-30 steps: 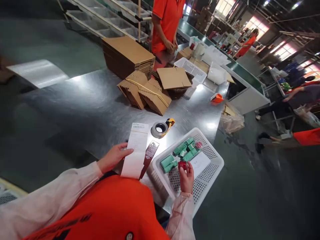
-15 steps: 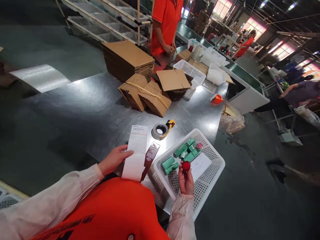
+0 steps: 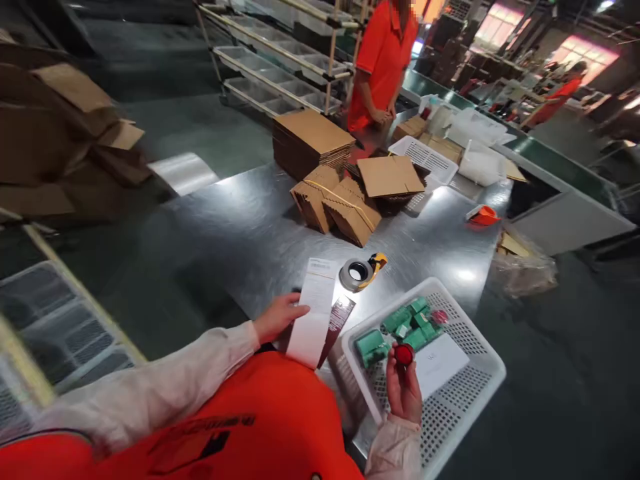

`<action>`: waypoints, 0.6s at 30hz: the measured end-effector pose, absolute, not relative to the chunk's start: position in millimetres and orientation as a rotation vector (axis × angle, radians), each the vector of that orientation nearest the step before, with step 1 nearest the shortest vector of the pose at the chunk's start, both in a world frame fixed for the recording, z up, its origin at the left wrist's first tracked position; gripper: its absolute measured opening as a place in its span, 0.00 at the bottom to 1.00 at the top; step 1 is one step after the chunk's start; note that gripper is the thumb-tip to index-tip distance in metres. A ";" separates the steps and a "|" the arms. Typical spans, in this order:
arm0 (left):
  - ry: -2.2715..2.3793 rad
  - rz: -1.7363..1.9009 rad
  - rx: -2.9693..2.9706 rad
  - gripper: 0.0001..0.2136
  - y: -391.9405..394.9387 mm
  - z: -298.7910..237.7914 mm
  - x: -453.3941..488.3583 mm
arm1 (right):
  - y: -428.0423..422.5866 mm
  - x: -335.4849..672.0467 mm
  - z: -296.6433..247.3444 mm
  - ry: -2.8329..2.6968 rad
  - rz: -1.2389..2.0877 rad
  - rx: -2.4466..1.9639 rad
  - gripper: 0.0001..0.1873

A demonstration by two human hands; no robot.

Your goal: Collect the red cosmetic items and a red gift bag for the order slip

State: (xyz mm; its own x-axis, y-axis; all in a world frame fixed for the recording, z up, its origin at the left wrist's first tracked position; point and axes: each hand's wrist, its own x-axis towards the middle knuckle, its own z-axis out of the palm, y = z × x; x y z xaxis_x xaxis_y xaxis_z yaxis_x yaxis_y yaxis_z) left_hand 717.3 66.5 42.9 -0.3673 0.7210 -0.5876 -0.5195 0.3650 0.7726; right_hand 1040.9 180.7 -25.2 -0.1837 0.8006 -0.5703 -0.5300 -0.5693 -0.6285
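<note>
Between thumb and fingers of my left hand [image 3: 281, 317] is a long white printed paper slip [image 3: 314, 310], held near my body at the table edge. A dark red printed packet [image 3: 342, 319] lies just right of the slip, partly covered by it. My right hand [image 3: 405, 390] grips a small round red object [image 3: 404, 355] by its edges, above a white perforated basket [image 3: 487, 363]. Inside the basket are several green boxes [image 3: 417, 323], a red round item [image 3: 439, 317] and a white envelope-like paper [image 3: 443, 363].
A tape dispenser [image 3: 356, 273] lies beyond the slip. Cardboard stacks [image 3: 314, 140], tied cardboard pieces [image 3: 345, 207] and an orange tape cutter [image 3: 483, 215] are on the metal table [image 3: 220, 233]. A person [image 3: 380, 67] in orange stands across it, near a bin rack [image 3: 280, 60].
The view has swung left, so everything appears further right and more cardboard and a rack show at left. Both hands keep the same holds on the slip and the red object.
</note>
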 end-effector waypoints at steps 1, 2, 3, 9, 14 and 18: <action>1.436 1.328 0.186 0.27 67.1 41.7 716.7 | 182.0 1041.2 -28.0 -0.371 1.869 -1.158 0.25; 1.430 1.336 0.180 0.27 67.6 40.5 716.0 | 183.4 1041.6 -30.9 -0.383 1.859 -1.165 0.24; 1.425 1.342 0.175 0.26 67.8 39.3 715.5 | 184.6 1042.2 -33.9 -0.397 1.848 -1.173 0.24; 1.411 1.348 0.147 0.26 67.4 35.8 715.3 | 187.1 1048.1 -49.4 -0.491 1.832 -1.202 0.27; 1.414 1.356 0.152 0.25 67.2 33.8 715.3 | 185.9 1048.2 -55.2 -0.542 1.820 -1.185 0.24; 1.419 1.359 0.155 0.26 67.3 32.5 715.0 | 186.0 1046.7 -55.8 -0.498 1.823 -1.172 0.23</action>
State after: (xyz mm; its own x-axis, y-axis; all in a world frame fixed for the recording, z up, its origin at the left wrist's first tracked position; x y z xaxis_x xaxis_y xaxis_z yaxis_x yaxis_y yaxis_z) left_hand 715.0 67.3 32.5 -0.3807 0.7137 -0.5879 -0.5569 0.3306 0.7620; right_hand 1046.7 186.0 -55.8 -0.1613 0.8410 -0.5165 -0.4614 -0.5269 -0.7138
